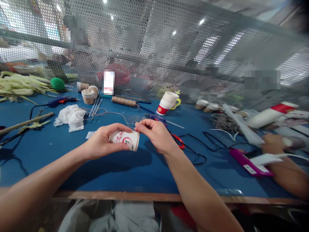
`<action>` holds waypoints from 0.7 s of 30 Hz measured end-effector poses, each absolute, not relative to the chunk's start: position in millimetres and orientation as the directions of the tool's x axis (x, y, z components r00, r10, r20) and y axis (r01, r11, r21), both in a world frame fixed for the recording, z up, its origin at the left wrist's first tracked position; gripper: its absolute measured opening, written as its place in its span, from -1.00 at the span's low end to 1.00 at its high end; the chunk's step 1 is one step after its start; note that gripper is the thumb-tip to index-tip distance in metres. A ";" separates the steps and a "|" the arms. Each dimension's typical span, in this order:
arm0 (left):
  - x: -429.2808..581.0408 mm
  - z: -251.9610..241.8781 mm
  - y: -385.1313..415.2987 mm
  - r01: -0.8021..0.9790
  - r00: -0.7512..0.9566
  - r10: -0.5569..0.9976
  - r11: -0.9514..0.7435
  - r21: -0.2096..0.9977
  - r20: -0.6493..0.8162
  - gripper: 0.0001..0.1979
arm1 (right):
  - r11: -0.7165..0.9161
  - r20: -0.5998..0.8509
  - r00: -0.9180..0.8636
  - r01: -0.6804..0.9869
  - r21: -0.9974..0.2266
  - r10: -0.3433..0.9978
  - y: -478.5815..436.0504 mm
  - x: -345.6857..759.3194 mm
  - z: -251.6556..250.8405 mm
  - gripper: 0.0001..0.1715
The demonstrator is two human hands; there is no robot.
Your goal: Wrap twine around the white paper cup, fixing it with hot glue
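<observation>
My left hand (pixel 105 140) is wrapped around a white paper cup (pixel 132 140) with red printing, tipped on its side so its rim faces right. At that rim, my right hand (pixel 154 132) pinches a thin brown twine (pixel 125 120) between thumb and fingertips. The twine trails back across the table toward the left. Behind the hands lies a spool of twine (pixel 123 101). A blue glue gun (pixel 156 118) rests just beyond my right hand, partly hidden by it.
Paper cups (pixel 166 102) stand stacked at the back. A second glue gun (pixel 59 101), a white plastic bag (pixel 71 117) and twine-wrapped cups (pixel 88 96) are at left. Black cables, a purple box (pixel 249 162) and another person's arm (pixel 287 170) occupy the right. A mesh screen (pixel 145 48) rises behind.
</observation>
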State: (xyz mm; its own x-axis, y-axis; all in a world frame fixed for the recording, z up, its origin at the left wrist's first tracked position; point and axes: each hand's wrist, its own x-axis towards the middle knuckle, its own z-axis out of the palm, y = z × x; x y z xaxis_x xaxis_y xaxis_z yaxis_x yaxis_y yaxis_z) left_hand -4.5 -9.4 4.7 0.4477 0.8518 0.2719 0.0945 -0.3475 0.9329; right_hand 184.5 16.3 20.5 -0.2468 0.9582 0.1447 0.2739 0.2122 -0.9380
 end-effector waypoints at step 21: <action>-0.7 3.9 -5.2 -0.140 0.382 0.911 -0.108 0.984 0.155 -0.61 | -0.123 -0.087 -0.282 -0.115 -0.986 0.956 17.8 175.4 13.1 -0.61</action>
State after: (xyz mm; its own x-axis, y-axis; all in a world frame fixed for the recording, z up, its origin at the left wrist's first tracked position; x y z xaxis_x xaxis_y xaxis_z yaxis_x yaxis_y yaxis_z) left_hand -0.7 -5.2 3.9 0.3825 0.9109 0.1548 -0.1399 -0.1085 0.9842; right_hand 175.4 17.8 13.1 -0.2817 0.9556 -0.0867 -0.1150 -0.1233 -0.9857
